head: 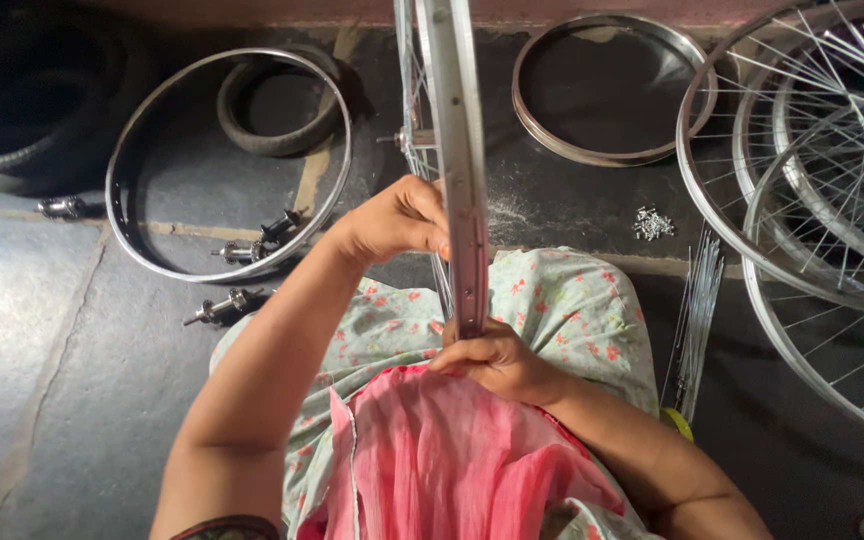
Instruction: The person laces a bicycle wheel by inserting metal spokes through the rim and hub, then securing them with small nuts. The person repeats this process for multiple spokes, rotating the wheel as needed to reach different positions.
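Both hands, left hand and right hand, grip wheel rim.

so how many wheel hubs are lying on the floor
4 in view: one far left by the tyres, two inside the bare rim, one just outside it. Others may be hidden.
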Motion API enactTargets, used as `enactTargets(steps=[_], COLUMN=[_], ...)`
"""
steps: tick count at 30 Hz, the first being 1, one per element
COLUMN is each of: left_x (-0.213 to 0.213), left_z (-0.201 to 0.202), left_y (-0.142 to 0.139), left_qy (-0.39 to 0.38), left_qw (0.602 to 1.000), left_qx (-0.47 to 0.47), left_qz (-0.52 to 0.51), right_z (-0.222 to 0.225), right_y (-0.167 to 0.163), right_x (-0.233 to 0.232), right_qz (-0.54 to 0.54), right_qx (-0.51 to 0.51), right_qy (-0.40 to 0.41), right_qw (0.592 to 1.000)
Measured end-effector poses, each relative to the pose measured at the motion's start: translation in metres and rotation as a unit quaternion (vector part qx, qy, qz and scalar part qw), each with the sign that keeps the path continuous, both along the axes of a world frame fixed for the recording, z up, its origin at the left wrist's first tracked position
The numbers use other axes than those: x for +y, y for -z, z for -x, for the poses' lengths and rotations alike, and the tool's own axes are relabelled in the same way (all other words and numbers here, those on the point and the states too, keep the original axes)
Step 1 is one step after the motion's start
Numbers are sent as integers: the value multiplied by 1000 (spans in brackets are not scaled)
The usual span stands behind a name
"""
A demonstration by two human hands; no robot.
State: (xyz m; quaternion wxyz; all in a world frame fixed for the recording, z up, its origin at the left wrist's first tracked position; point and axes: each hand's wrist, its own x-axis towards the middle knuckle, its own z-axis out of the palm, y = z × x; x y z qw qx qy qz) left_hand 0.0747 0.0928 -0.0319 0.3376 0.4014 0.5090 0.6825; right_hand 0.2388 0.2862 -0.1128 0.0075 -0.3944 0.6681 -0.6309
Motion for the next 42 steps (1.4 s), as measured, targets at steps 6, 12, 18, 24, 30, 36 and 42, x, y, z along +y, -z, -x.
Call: enactTargets(steps=[6,12,18,24,30,36,42], left_x=[-2,-11,-21,-22,-27,-34,-36], left_z=[-10,-15,-21,-25,-30,-33,-32], left_y=[7,8,23,38,34,30,39], left_qy=[-21,-35,-95,-140,-121,-111,-141], left_qw=[989,990,983,967,963,971,968], left_qx=[54,64,-34,-41,-7,-8,-44], left_qz=[-133,-121,-152,-207,-239,-210,-204], right_z=[-3,-6,-18,-27,-18,-7,-6], right_y=[-1,-7,-27,-60,-107,-133,-139], right_x=[-5,-9,-4,5,-7,-43,-67], right_qz=[3,-60,-90,-69,-61,-90,-136], right_qx=[-19,-46,-44,32,145,270,346], right_qy=[-43,-11,-8,183,338,385,405], right_qw=[999,997,995,980,928,878,835])
